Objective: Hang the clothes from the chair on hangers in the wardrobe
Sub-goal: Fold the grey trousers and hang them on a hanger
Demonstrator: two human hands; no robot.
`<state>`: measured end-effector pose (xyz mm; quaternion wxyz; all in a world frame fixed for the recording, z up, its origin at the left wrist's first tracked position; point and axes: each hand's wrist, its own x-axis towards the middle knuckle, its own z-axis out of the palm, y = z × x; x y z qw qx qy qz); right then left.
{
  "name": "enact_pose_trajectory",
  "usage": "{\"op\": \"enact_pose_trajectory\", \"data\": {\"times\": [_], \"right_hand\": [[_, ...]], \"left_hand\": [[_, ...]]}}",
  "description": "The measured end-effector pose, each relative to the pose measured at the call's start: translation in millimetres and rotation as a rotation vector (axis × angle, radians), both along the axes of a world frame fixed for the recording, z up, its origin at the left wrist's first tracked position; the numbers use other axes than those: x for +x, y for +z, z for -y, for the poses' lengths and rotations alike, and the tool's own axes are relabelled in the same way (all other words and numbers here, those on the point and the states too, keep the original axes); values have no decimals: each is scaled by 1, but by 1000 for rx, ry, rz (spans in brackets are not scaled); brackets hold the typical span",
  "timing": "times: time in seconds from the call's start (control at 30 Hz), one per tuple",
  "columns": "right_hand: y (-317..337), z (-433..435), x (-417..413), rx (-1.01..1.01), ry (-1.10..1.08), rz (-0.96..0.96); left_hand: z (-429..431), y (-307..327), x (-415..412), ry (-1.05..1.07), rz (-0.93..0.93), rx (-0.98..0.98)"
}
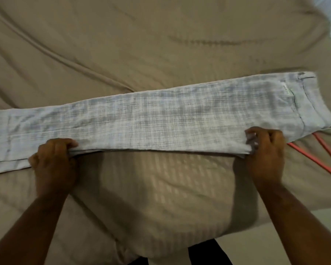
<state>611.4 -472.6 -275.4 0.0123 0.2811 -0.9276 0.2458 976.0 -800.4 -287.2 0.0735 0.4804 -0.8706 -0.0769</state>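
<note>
Head view: folded trousers [160, 119] lie flat on the bed [141, 44], long axis running left to right. The waistband points past the right grip and the leg hems past the left grip. Left hand [53, 161] and right hand [264, 150] each pinch the near edge with curled fingers. The frame cuts off the hem end. Just outside the right grip, a red hanger [313, 160] is partly hidden under the waistband and cut off at the frame edge.

Pale blue-grey checked trousers [160, 119], folded lengthwise, flat across the bed, waistband at right; coral hanger [317, 159] partly beneath waistband end
</note>
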Motion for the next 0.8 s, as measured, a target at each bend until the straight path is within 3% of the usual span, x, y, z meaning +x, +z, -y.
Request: {"op": "enact_pose_trajectory", "data": {"times": [0.17,0.27,0.4,0.53,0.63,0.73,0.8], "right_hand": [[6,-27,-13,-59,-137,-94],[-15,-43,-3,62,-194,116],[-18,-47,5,24,-306,255],[-17,-55,7,5,-159,309],[-13,-71,6,-19,-23,369],[-4,-86,-10,-55,12,438],[0,-101,-31,-114,-113,273]], "left_hand": [[11,-2,17,-2,82,-41],[2,-7,14,25,132,-26],[-32,6,-5,57,29,29],[-95,17,-87,-240,-252,66],[-156,19,-180,-433,-384,230],[-209,11,-255,-624,-267,343],[-226,-11,-280,-736,-148,330]]}}
